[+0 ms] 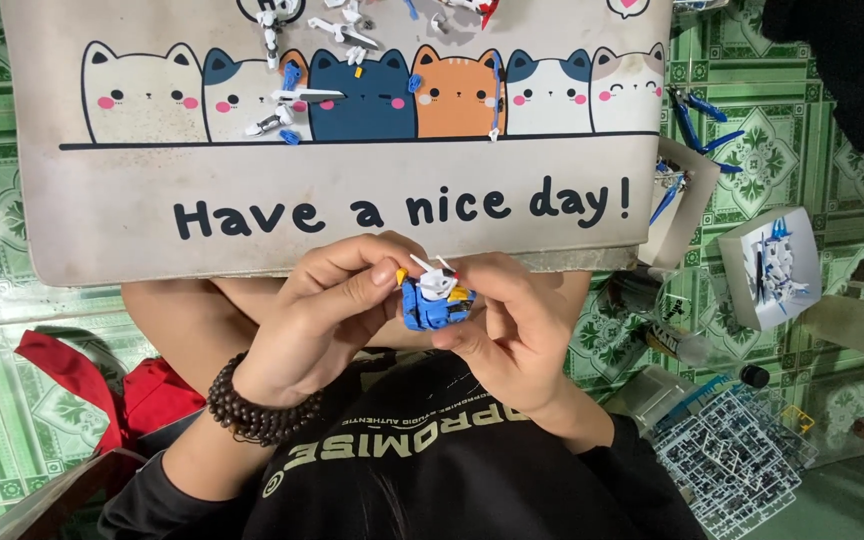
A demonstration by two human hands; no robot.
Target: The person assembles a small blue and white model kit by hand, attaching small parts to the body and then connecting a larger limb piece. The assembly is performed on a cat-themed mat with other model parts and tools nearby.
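A small blue, white and yellow plastic model part [434, 298] sits between both my hands, just below the near edge of a beige mat [132, 230] printed with cartoon cats. My left hand [327, 315], with a dark bead bracelet at the wrist, pinches the part's left side with thumb and fingertips. My right hand [512, 325] grips it from the right and underneath. White fin-like pieces stick up from the top of the part.
Several loose white and blue model pieces [297, 95] lie on the far side of the mat. To the right on the green patterned floor lie blue parts [702, 120], a small white box [772, 265], a bottle [697, 350] and grey part frames [732, 460]. Red cloth [102, 385] lies left.
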